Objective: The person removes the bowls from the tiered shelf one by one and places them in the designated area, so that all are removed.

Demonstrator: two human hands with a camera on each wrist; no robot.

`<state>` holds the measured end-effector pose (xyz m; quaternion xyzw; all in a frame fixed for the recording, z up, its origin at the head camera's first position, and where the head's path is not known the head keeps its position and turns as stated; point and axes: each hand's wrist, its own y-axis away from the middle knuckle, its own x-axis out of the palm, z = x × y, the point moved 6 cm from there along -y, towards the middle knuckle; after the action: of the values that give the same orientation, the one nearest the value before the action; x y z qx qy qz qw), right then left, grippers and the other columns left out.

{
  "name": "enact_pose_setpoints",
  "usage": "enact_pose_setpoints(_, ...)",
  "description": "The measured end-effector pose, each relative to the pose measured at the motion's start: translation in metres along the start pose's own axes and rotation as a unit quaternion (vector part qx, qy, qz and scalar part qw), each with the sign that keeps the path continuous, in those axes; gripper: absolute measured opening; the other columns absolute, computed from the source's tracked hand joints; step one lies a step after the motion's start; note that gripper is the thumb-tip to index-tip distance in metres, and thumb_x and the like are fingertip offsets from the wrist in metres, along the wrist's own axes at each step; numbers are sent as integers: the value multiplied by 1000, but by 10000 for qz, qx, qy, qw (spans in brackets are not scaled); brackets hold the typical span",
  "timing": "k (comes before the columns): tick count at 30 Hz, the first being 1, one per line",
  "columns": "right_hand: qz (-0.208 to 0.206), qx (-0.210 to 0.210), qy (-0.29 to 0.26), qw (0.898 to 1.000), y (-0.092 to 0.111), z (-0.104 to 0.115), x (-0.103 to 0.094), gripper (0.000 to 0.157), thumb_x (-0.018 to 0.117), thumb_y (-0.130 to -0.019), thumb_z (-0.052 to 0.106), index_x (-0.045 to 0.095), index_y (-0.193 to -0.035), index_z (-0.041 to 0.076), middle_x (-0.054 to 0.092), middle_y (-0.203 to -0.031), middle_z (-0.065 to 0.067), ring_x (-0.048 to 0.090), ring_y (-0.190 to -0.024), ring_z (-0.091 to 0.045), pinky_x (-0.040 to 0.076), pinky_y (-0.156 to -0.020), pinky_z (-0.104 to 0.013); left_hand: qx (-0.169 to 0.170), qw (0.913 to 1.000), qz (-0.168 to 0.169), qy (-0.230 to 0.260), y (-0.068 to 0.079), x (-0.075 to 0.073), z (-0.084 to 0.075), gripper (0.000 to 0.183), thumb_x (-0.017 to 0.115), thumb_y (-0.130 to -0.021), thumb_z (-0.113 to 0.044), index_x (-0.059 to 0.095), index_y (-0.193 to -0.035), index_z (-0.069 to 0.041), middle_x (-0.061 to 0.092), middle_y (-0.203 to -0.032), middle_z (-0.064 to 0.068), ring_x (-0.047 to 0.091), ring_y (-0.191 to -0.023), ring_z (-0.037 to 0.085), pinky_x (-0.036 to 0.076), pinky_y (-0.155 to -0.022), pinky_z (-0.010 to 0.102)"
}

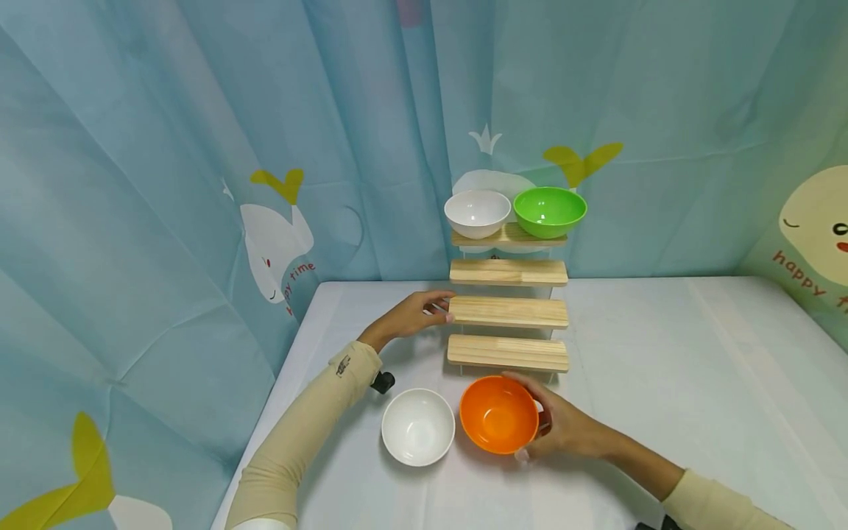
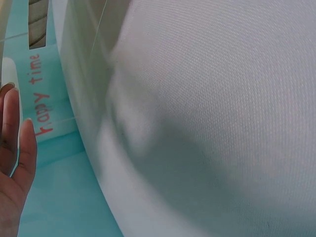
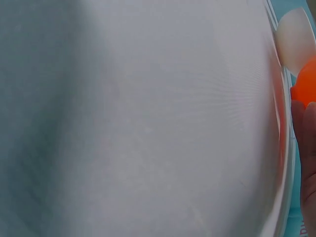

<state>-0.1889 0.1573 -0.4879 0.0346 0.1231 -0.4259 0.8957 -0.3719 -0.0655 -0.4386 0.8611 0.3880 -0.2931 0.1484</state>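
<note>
My right hand (image 1: 559, 425) holds an orange bowl (image 1: 498, 416) by its right side, fingers at the far rim and thumb at the near one. The bowl is upright, low in front of the wooden tiered shelf (image 1: 508, 352). In the right wrist view, fingers (image 3: 308, 143) lie against the orange bowl (image 3: 307, 84). At the left end of one of the middle boards, my left hand (image 1: 414, 315) has its fingertips close to the wood; whether they touch is unclear. Just left of the orange bowl, a white bowl (image 1: 419, 427) stands on the table.
A second white bowl (image 1: 477, 212) and a green bowl (image 1: 550, 211) sit side by side on the top board (image 1: 510, 239). The white-covered table (image 1: 669, 383) extends right of the shelf. A blue printed curtain (image 1: 371, 132) hangs behind and to the left.
</note>
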Motion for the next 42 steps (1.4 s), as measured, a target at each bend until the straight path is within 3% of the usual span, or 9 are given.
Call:
enact_pose_setpoints(23,216,473,75,9986,0,-7,4,107,85,-78,12,15,-160,11,38,-148,-27,69,-94,-28,59,-82,-33,97,9999,-28,58,-1,0,1,56,66,-99,-31,49,-149,-14,63,-131,12,60,-117,25,51,-98,36)
enact_pose_setpoints(42,646,45,-42,9979,0,-6,2,101,82,-80,11,20,-159,14,41,-150,-22,63,-113,-26,58,-88,-35,12,10000,-32,88,-1,0,2,55,66,-99,-28,49,-149,-15,62,-132,10,59,-118,24,51,-98,36)
